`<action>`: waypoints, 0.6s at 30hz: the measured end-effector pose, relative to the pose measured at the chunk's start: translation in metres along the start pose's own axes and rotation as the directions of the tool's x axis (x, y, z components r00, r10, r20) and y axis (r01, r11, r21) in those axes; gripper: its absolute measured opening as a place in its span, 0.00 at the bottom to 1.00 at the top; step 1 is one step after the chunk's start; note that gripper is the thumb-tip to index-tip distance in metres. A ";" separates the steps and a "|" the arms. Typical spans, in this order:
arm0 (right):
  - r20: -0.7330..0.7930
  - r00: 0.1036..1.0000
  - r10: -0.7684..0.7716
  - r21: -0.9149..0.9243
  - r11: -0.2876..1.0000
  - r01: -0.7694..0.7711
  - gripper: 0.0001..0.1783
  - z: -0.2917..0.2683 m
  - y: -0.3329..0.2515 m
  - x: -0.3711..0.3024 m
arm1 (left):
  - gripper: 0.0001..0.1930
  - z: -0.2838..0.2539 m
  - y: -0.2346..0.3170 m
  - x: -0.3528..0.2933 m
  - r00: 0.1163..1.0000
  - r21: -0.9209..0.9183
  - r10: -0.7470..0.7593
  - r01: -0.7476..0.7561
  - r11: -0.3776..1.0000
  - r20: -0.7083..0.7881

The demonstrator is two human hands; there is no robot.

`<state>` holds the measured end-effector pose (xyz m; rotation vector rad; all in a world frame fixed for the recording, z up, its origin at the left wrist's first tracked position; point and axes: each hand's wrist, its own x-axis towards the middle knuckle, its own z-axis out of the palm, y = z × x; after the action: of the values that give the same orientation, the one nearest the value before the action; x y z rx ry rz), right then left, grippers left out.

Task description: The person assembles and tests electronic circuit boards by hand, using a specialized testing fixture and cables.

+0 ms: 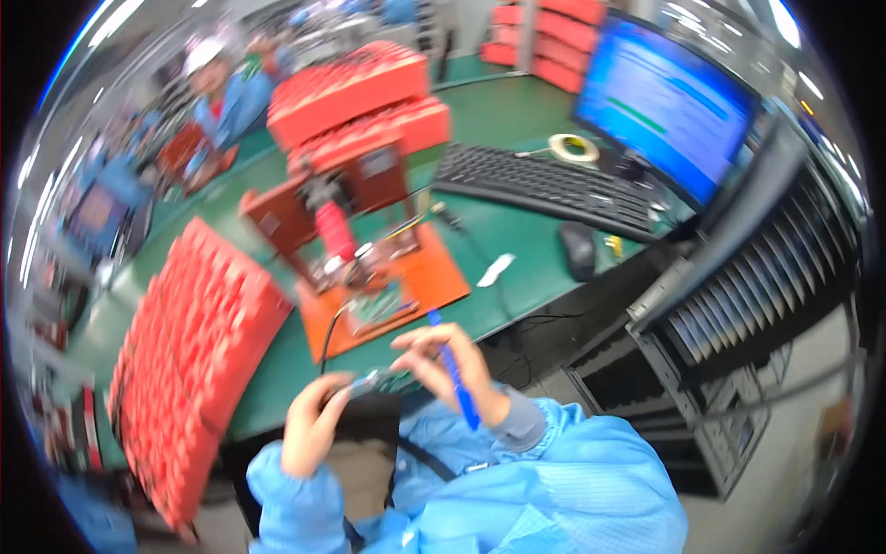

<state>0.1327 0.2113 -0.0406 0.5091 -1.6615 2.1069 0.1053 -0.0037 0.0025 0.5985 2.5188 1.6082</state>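
My left hand is pinched, thumb against fingers, on the edge of a small green circuit board in front of my body. A slim blue pen is held in my right hand, lying across the fingers with its lower end toward my cuff. The right fingertips are bent just above the board; contact cannot be made out. Beyond my hands stands an orange test fixture with a red-handled clamp. Another green board lies on its base, partly blurred.
A red foam tray leans at the left; red foam trays are stacked behind the fixture. To the right are a black keyboard, mouse, tape roll and lit monitor. A dark slotted rack stands beside the green bench.
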 end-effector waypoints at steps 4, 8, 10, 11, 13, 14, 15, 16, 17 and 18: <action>-0.124 0.973 0.193 0.071 0.980 -0.185 0.09 -0.014 0.012 0.007 | 0.07 0.016 0.000 0.016 0.999 0.149 0.013 -0.020 0.989 0.047; -0.094 0.985 -0.145 -0.358 0.928 0.102 0.14 -0.021 0.021 0.029 | 0.07 0.013 0.001 0.017 0.995 0.428 0.066 -0.027 0.904 -0.077; 0.085 0.877 -0.473 -0.586 0.688 0.428 0.20 -0.014 -0.003 0.055 | 0.06 0.016 -0.015 0.025 0.900 0.524 0.378 -0.219 0.823 -0.218; 0.190 0.809 -0.556 -0.608 0.581 0.541 0.22 -0.014 -0.012 0.069 | 0.07 0.020 -0.031 0.029 0.929 0.404 0.313 -0.214 0.889 -0.197; 0.360 0.701 -0.615 -0.621 0.403 0.673 0.24 -0.013 -0.025 0.093 | 0.08 0.023 -0.042 0.038 0.970 0.199 0.198 -0.168 0.966 -0.144; 0.421 0.676 -0.605 -0.614 0.358 0.703 0.24 -0.012 -0.025 0.103 | 0.08 0.021 -0.041 0.042 0.977 0.170 0.177 -0.156 0.973 -0.116; 0.445 0.637 -0.630 -0.609 0.308 0.731 0.23 -0.016 -0.023 0.114 | 0.08 0.021 -0.036 0.045 0.982 0.145 0.153 -0.136 0.980 -0.112; 0.470 0.596 -0.651 -0.596 0.264 0.759 0.23 -0.020 -0.020 0.123 | 0.08 0.020 -0.034 0.047 0.986 0.125 0.122 -0.108 0.986 -0.114; 0.487 0.561 -0.669 -0.578 0.234 0.781 0.23 -0.022 -0.021 0.129 | 0.07 0.017 -0.041 0.052 0.995 0.011 0.048 -0.047 0.999 -0.087; 0.504 0.521 -0.689 -0.550 0.209 0.809 0.22 -0.023 -0.024 0.136 | 0.07 0.013 -0.036 0.055 0.999 -0.069 -0.042 0.040 0.997 -0.023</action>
<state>0.0290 0.2504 0.0443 0.9547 -1.6343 0.5518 0.0487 0.0144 -0.0278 0.5193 2.4648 1.6895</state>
